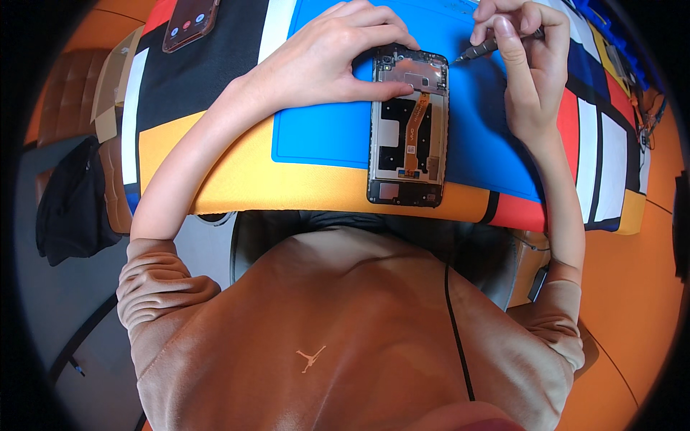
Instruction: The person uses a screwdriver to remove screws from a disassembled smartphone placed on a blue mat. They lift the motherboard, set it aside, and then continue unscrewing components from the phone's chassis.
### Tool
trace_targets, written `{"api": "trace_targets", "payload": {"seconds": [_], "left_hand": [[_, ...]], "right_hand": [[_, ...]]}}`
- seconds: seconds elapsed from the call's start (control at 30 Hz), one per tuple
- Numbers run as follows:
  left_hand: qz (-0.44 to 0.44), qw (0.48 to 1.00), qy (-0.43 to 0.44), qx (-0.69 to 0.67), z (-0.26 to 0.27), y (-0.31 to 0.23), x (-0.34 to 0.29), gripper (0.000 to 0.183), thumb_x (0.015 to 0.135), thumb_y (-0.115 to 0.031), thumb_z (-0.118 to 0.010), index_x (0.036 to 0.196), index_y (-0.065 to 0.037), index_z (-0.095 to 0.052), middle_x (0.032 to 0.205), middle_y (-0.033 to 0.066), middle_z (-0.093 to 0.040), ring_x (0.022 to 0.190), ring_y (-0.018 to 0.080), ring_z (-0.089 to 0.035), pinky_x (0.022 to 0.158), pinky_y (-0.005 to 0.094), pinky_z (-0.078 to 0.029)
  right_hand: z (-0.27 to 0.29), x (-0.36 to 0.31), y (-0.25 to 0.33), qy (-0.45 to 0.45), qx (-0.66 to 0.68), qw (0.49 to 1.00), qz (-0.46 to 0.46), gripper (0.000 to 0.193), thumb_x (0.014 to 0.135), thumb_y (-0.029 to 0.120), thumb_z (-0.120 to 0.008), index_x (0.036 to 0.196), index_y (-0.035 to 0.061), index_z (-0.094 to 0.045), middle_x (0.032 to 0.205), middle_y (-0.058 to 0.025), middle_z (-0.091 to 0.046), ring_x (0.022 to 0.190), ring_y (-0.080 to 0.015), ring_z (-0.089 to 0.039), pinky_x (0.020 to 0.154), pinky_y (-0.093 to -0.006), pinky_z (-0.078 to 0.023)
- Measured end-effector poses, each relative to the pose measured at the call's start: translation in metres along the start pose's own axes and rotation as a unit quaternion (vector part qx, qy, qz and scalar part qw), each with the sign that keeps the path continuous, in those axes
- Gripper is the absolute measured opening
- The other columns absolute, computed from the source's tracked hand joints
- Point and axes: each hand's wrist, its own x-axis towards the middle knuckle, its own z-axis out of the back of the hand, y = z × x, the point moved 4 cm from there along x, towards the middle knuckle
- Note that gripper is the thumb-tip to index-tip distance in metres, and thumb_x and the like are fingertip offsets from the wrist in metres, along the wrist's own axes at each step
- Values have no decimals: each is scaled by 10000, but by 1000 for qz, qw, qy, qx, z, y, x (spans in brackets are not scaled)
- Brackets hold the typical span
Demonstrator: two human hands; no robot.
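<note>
- Opened phone (408,129), back cover off with an orange flex cable down its middle, lies lengthwise at the near edge of the blue mat (323,129), its lower end overhanging the table's near edge.
- Left hand (327,61) presses the phone's top end, thumb along its left side, fingers curled over the upper corner.
- Right hand (528,61) is closed around a thin dark screwdriver (480,50), tip at the phone's top right corner.
- Second phone (188,23) rests at the far left of the colour-block tablecloth (208,79).
</note>
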Motion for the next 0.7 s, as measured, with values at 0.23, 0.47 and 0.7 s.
{"api": "trace_targets", "payload": {"seconds": [0.23,0.47,0.7], "left_hand": [[-18,1000,-6,0,0,2,0,504,852,-354,-805,1218,-49,-641,1141,145,-614,1100,329,-579,988,390,-467],[6,1000,3,13,1,0,-1,506,854,-362,-801,1219,-50,-641,1147,149,-615,1108,331,-577,997,394,-466],[3,1000,2,4,1,-1,0,514,856,-367,-799,1229,-53,-638,1163,152,-616,1126,335,-573,1012,397,-464]], "right_hand": [[-1,-1,-5,14,2,1000,0,144,1039,-5,-450,1040,78,-332,1058,-136,-523,852,-130,-528,792,-255,-470],[-1,-2,-6,2,13,1000,3,145,1038,-7,-451,1037,78,-334,1057,-138,-525,844,-129,-532,784,-251,-472],[-2,-3,-8,0,12,1000,9,144,1036,-15,-448,1033,74,-335,1057,-145,-531,838,-130,-535,783,-254,-473]]}}
